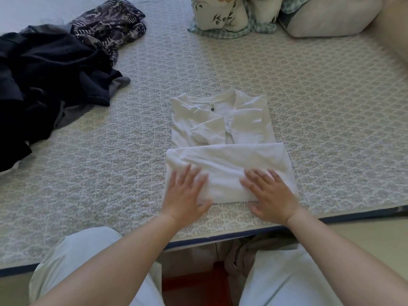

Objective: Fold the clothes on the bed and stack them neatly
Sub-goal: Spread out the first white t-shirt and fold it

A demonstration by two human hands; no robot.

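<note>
White shirt (223, 138) lies near the front edge of the bed (309, 120), sleeves tucked in and its bottom part folded up into a soft, thick band. The left hand (184, 193) and the right hand (270, 195) both press flat on that band, fingers spread wide, holding nothing. To the far left sits a messy pile of dark clothes (44, 85) with a patterned dark cloth (110, 25) behind it. At the far side are leafy white bundles (223, 14), a green checked cloth (260, 27) and a plump pillow (331, 16). The bed cover looks bumpy and quilted.
</note>
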